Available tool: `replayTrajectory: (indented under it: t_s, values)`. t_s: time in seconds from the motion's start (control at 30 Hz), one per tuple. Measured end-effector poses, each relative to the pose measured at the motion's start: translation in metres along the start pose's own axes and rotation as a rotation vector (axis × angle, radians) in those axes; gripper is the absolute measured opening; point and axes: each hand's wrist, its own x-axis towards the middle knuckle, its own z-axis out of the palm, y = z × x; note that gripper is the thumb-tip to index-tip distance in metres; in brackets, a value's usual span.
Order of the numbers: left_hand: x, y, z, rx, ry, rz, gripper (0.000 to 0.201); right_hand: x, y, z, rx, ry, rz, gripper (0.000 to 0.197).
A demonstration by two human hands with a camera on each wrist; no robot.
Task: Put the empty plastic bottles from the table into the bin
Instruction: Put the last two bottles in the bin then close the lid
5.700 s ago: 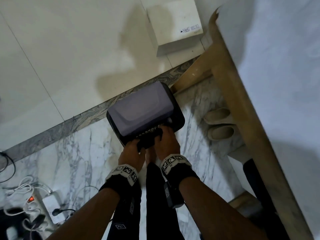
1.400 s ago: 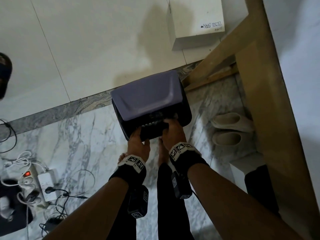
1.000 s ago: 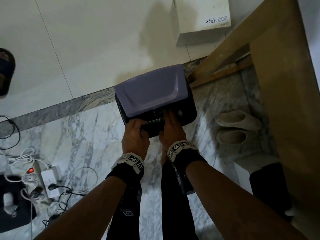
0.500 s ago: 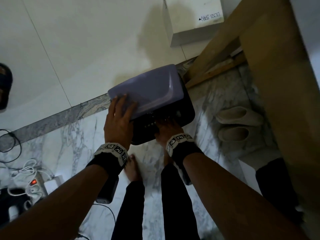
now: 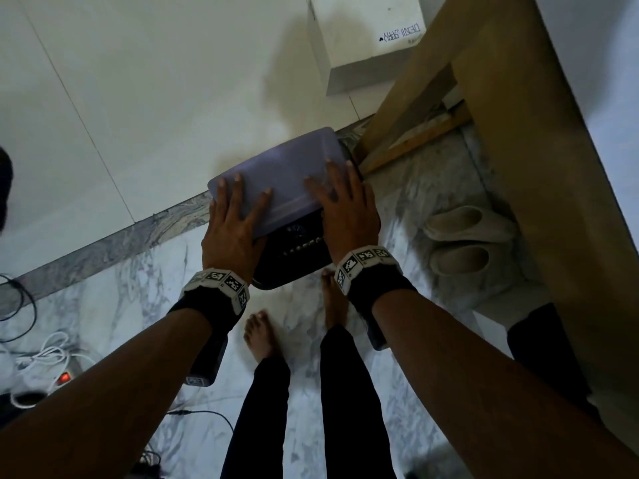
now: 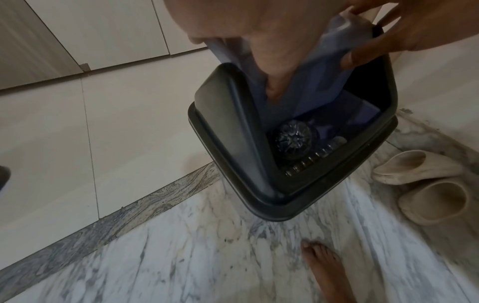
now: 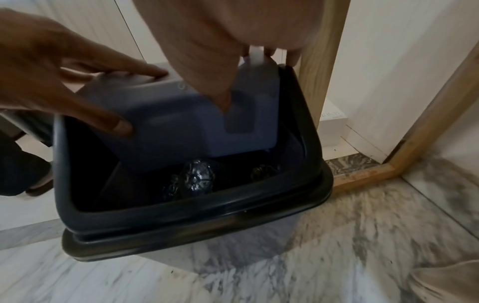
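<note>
A dark bin [image 5: 294, 267] with a lilac swing lid [image 5: 287, 178] stands on the floor by the wall. My left hand [image 5: 238, 202] lies on the lid's left part with fingers spread, and its thumb reaches under the lid's edge [image 7: 122, 127]. On the lid's right part sits my right hand [image 5: 335, 188], fingers over the top and thumb beneath [image 7: 225, 102]. The lid [image 7: 168, 123] is tilted, so the bin's front is uncovered. Clear plastic bottles [image 6: 293, 139] [image 7: 197, 176] lie inside, below the rim [image 7: 194, 221].
A wooden table frame [image 5: 518, 133] rises just right of the bin, with pale slippers [image 5: 463, 236] under it. A white box [image 5: 366, 39] sits by the wall. A power strip and cables [image 5: 52, 368] lie at the left. My bare feet [image 5: 262, 337] stand before the bin.
Both hands were at the bin's opening. The left hand moved up onto the lid first, then the right hand left the opening and took the lid's right side.
</note>
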Motion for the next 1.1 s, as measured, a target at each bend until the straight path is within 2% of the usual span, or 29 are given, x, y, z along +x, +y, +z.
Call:
replayTrajectory:
  t_s: [0.23,0.43,0.7,0.8,0.93,1.03,1.1]
  values:
    - [0.006,-0.006,-0.001,-0.051,-0.048,0.016,0.074,0.008,-0.001,-0.002,-0.037,0.009,0.006,0.044]
    - [0.012,-0.009,-0.003,-0.091,-0.107,-0.002,0.069,0.01,-0.003,-0.007,-0.07,-0.061,0.015,0.046]
    - [0.024,-0.016,-0.008,-0.138,-0.254,0.013,0.082,0.015,-0.007,-0.016,-0.099,-0.184,0.029,0.052]
    - [0.022,-0.013,-0.008,-0.118,-0.221,0.014,0.078,0.01,-0.006,-0.012,-0.069,-0.137,0.029,0.055]
    - [0.015,-0.011,-0.004,-0.083,-0.112,0.045,0.07,-0.032,-0.008,0.006,0.023,0.068,-0.044,0.072]
    - [0.01,-0.012,-0.001,-0.085,-0.06,0.047,0.067,-0.069,-0.018,0.024,0.115,0.003,-0.096,0.071]
    - [0.009,-0.013,0.0,-0.089,-0.044,0.061,0.067,-0.083,-0.023,0.039,0.134,-0.072,-0.062,0.068]
